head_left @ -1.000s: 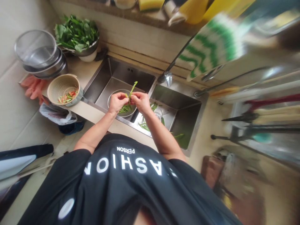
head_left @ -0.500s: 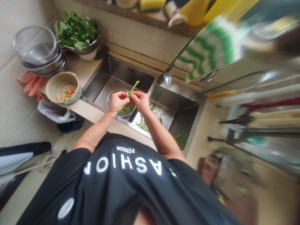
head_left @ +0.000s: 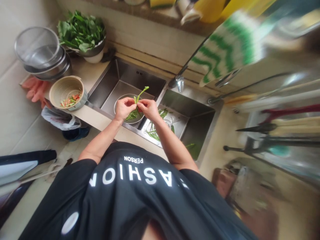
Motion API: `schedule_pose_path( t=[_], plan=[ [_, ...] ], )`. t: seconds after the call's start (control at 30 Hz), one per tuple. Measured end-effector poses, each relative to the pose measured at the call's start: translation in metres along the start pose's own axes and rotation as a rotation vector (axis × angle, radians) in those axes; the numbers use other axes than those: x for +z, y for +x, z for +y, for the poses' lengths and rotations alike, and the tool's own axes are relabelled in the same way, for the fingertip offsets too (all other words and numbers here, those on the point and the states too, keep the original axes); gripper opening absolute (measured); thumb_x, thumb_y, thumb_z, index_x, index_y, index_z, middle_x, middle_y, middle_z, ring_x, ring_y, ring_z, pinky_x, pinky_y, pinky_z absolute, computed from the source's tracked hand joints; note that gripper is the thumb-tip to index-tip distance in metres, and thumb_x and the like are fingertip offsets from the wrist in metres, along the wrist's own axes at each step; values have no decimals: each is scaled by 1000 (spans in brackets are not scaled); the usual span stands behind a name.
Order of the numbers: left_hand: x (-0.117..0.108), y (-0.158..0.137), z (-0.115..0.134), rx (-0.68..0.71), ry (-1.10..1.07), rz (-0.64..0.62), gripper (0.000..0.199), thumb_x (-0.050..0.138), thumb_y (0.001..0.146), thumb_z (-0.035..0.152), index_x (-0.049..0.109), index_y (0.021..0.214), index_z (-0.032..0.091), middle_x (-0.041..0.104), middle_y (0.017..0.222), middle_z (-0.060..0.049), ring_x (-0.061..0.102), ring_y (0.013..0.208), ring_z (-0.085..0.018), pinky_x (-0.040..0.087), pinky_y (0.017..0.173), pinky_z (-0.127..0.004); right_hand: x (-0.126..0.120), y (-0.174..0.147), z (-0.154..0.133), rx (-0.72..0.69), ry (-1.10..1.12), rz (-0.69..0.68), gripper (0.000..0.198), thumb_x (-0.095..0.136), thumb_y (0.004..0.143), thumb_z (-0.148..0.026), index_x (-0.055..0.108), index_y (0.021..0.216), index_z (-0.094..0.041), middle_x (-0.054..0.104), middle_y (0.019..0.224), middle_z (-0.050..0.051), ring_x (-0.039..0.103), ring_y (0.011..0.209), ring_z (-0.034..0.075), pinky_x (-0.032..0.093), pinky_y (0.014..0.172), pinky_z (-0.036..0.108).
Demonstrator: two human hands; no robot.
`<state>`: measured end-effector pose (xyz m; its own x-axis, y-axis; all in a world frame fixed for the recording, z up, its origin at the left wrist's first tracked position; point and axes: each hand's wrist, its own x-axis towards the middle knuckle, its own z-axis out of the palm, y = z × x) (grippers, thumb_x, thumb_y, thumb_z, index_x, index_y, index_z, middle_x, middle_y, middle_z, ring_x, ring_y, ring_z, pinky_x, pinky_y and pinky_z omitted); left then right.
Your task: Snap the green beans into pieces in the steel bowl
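Pinching vegetable stems (head_left: 144, 89), count unclear, with left hand (head_left: 124, 108) and right hand (head_left: 148, 109), held them above one bowl (head_left: 135, 122) inside the two-basin sink (head_left: 122, 87).

I see white lettering (head_left: 121, 169) across a black fabric shirt (head_left: 105, 208), lower centre of the frame; a slender bright-green stem (head_left: 143, 90), mid-frame; broad dark-green leaves (head_left: 81, 33), upper left; a green-and-white cloth (head_left: 222, 50) in wavy stripes, upper right; a round beige plastic basket (head_left: 57, 91), left, with red-and-green scraps (head_left: 72, 100)
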<state>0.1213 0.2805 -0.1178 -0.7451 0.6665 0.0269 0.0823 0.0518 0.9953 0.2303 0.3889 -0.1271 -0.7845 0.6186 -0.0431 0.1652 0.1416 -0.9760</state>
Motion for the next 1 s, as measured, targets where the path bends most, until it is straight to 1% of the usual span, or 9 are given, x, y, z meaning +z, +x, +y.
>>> schedule_pose_path(
  t=[0.07, 0.2, 0.3, 0.4, 0.53, 0.7, 0.8, 0.9, 1.0],
  plan=[
    [0, 0, 2, 0, 0, -29, 23, 77, 55, 24, 71, 75, 15, 72, 71, -1, 65, 65, -13, 53, 68, -26, 0, 0, 2, -25, -29, 19, 28, 58, 80, -36, 76, 83, -15, 63, 58, 1, 58, 57, 14, 48, 61, 26],
    [3, -2, 2, 7, 22, -4, 20, 75, 55, 22, 70, 73, 15, 71, 70, 0, 64, 63, -12, 51, 66, -24, 4, -1, 0, -8, 41, 2, 25, 57, 77, -32, 75, 82, -15, 63, 58, 0, 58, 57, 14, 46, 60, 26],
    [8, -4, 0, -3, 21, 26, 19, 74, 54, 19, 69, 72, 15, 70, 69, 0, 62, 62, -11, 50, 64, -23, 9, -3, -1, 5, 53, 82, 22, 57, 72, -30, 73, 76, -16, 62, 57, -1, 55, 57, 14, 44, 58, 26],
    [14, -5, -2, -55, -46, 85, 19, 72, 52, 17, 68, 70, 15, 68, 66, 1, 60, 60, -10, 49, 62, -23, 14, -3, 0, 1, 6, 175, 19, 57, 69, -29, 72, 74, -17, 64, 62, 0, 56, 63, 15, 45, 61, 26],
    [21, -5, -5, -155, -173, 156, 20, 69, 48, 15, 66, 68, 15, 66, 63, 3, 58, 58, -9, 49, 58, -21, 20, -4, 1, 33, 10, 226, 20, 56, 69, -31, 70, 72, -17, 65, 64, 1, 59, 70, 17, 47, 66, 27],
    [24, -2, -7, -263, -299, 210, 22, 68, 47, 14, 61, 68, 16, 62, 62, 5, 56, 57, -8, 50, 58, -21, 25, -3, 2, 101, 88, 272, 20, 54, 72, -32, 68, 73, -17, 61, 60, 0, 57, 65, 15, 47, 64, 26],
    [22, 0, -6, -305, -372, 197, 25, 71, 48, 16, 59, 69, 16, 62, 64, 5, 56, 57, -8, 52, 57, -23, 25, -1, 1, 159, 187, 278, 18, 55, 73, -31, 65, 73, -17, 56, 55, -3, 49, 55, 11, 43, 57, 24],
    [18, -1, -4, -308, -384, 125, 28, 75, 50, 20, 61, 74, 16, 65, 68, 4, 60, 60, -9, 55, 62, -25, 22, 2, 1, 204, 292, 236, 15, 56, 74, -31, 63, 75, -18, 53, 55, -5, 45, 51, 9, 40, 54, 22],
    [15, -5, -5, -271, -290, 32, 33, 80, 52, 24, 65, 79, 15, 68, 73, 1, 63, 64, -11, 54, 62, -25, 16, 2, 0, 159, 329, 202, 15, 57, 75, -31, 64, 77, -18, 53, 57, -5, 46, 52, 9, 40, 55, 22]
  ],
)
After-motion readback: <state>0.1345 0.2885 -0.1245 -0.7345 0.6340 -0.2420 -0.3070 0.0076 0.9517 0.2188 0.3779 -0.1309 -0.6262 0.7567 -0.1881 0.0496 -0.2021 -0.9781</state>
